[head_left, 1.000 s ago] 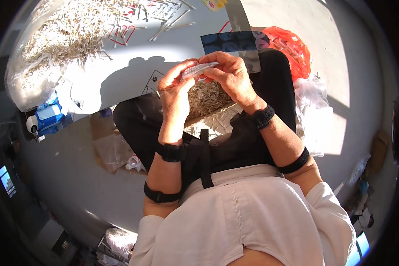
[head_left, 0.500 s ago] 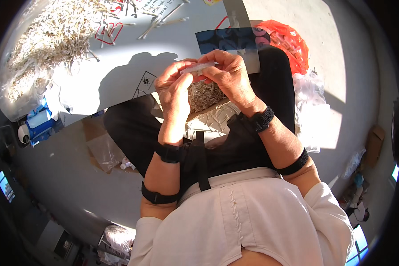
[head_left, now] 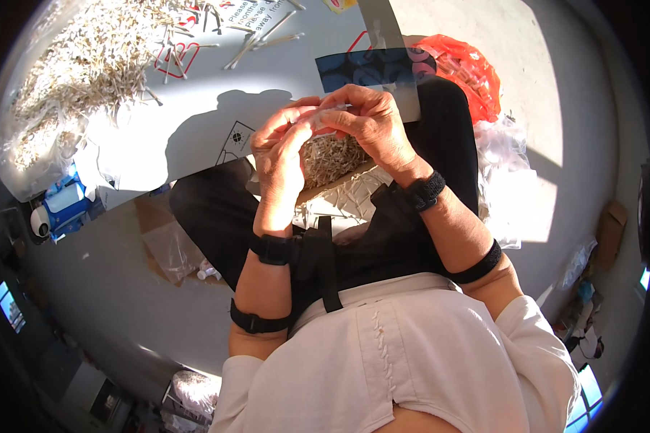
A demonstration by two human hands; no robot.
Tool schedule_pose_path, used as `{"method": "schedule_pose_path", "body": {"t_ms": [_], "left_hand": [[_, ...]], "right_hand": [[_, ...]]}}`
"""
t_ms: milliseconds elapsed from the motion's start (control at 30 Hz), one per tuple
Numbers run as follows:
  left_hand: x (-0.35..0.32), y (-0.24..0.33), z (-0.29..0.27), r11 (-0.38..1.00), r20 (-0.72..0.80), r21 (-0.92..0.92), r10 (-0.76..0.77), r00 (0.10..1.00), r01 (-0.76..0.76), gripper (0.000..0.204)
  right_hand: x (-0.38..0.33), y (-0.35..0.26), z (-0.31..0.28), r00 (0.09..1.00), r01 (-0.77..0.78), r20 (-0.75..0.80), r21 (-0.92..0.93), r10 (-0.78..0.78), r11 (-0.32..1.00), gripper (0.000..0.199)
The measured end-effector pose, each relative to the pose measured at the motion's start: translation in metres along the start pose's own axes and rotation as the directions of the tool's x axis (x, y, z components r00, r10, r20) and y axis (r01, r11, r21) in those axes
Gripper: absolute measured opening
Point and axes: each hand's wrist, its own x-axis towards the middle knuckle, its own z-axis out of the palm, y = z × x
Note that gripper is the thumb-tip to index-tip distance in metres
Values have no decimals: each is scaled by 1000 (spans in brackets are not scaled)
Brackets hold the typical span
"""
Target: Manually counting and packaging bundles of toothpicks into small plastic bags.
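Vs 1 s ago, fingers now hide the row of white tips on 1 small white packet [head_left: 321, 117], pinched between 2 hands, left hand [head_left: 278, 151] and right hand [head_left: 379, 133], fingertips closed on it, above 1 swab pile [head_left: 332, 163], beside 1 counter [head_left: 195, 133], 1 red bag [head_left: 471, 78] to the right.

Grey floor [head_left: 144, 310], smooth, dim over by the left; hard-edged sunlight [head_left: 531, 94] across the right. White table [head_left: 148, 155] partly shadowed. Small bluish windows: one left [head_left: 9, 307], another lower right [head_left: 589, 388].
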Motion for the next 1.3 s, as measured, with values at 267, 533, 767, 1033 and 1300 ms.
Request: {"method": "schedule_pose_path", "body": {"t_ms": [267, 533, 767, 1033, 1300], "left_hand": [[7, 11, -8, 948, 42, 311, 59, 997, -69, 26], [11, 12, -7, 625, 223, 649, 388, 894, -433, 17], [15, 14, -7, 567, 253, 681, 411, 876, -463, 18], [15, 27, -5, 323, 370, 810, 367, 854, -490, 20], [18, 28, 12, 194, 440, 814, 411, 798, -548, 18]], "right_hand": [[2, 6, -8, 991, 112, 64, 112, -119, 987, 9], [8, 3, 0, 931, 359, 46, -299, -362, 884, 4], [12, 2, 5, 911, 387, 37, -421, -411, 820, 4], [12, -5, 0, 853, 481, 145, -589, -501, 650, 4], [9, 0, 2, 882, 439, 141, -587, -449, 680, 6]]}}
